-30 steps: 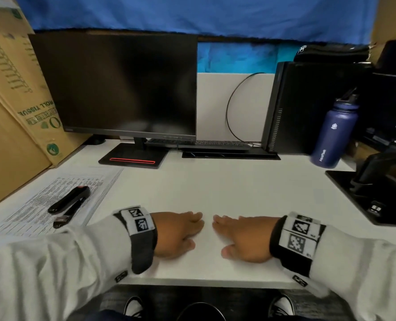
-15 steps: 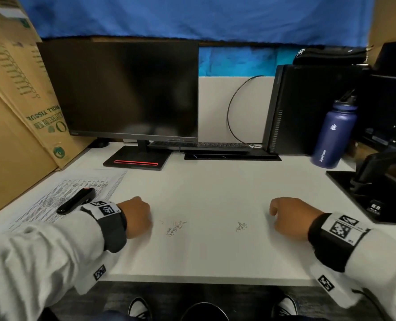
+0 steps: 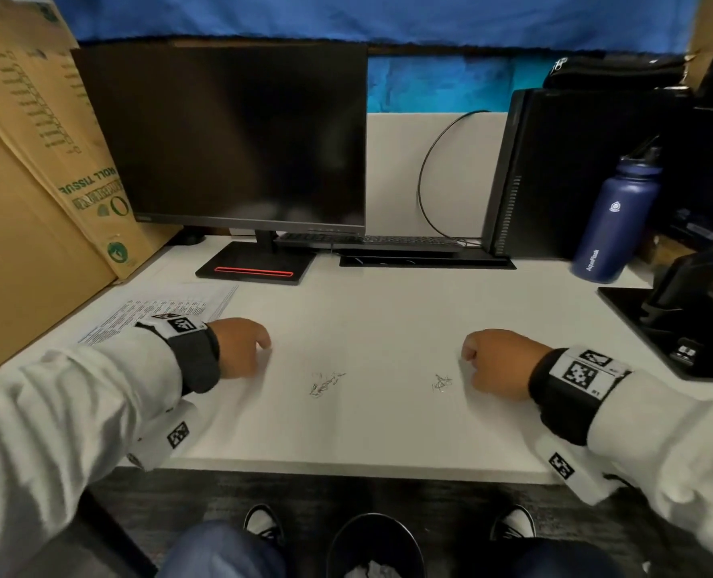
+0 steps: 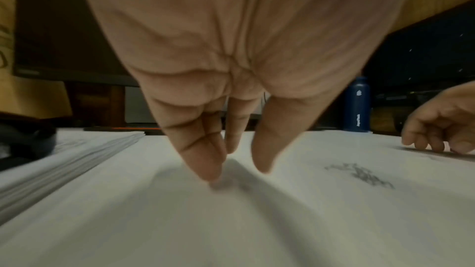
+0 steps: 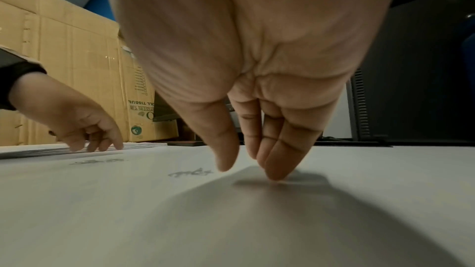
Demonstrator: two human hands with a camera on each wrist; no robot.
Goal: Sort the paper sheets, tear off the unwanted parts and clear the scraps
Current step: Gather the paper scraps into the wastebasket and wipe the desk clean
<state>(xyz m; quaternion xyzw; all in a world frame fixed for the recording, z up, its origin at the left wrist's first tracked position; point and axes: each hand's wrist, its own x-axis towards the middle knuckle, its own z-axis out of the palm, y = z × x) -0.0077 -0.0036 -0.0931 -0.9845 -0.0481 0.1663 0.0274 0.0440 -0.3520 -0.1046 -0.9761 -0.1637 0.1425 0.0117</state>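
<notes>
Our left hand hangs over the left of the bench with its fingers straight and close together, tips just touching the white surface, holding nothing. Our right hand mirrors it on the right side: fingers extended and bunched, tips on the bench, thumb apart, nothing held. The two hands are well apart.

Between them lie two small scribbled marks, one nearer the left hand and one just beside the right; whether they sit on a sheet or on the bench itself we cannot tell. The stack of printed paper sheets lies at the left edge, partly under our left wrist, next to the cardboard box. A bin with crumpled paper stands on the floor between our feet.

We judge that the main risk is the left sleeve: it lies across the stack, and a careless pull could drag the top sheets askew or off the edge. Flat sheets are also hard to lift with straight fingertips; we might take several at once. A fast tear could run into the part we want to keep. Scraps dropped from bench height could miss the bin
</notes>
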